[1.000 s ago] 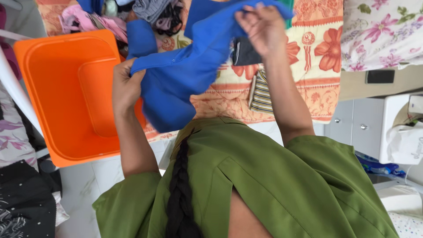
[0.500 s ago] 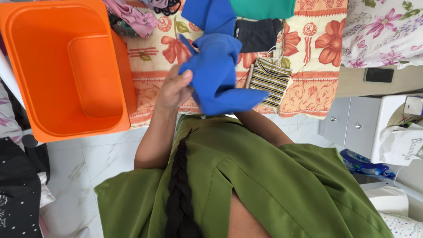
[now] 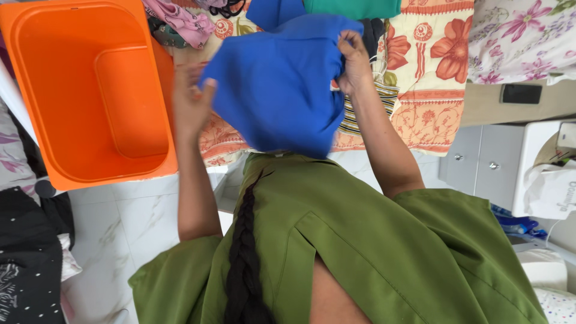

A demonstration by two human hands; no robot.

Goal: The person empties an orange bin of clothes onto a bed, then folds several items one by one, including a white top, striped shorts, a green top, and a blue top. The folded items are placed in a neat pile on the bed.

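Two hands on one blue garment [image 3: 276,90], held up just right of the orange tub [image 3: 90,90] (tub empty). Left hand [image 3: 191,102] flat against the cloth's left edge, fingers spread; right hand [image 3: 354,60] pinching the top right corner. Best done by pulling both edges evenly taut, matching corners before folding over the floral sheet [image 3: 432,78].

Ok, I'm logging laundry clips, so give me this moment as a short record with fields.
left hand: open palm against the blue garment's left edge
right hand: pinching its top right edge
blue garment: held up, spread between both hands
orange tub: on the white floor, left, nothing visible inside
behind: floral sheet with a clothes pile
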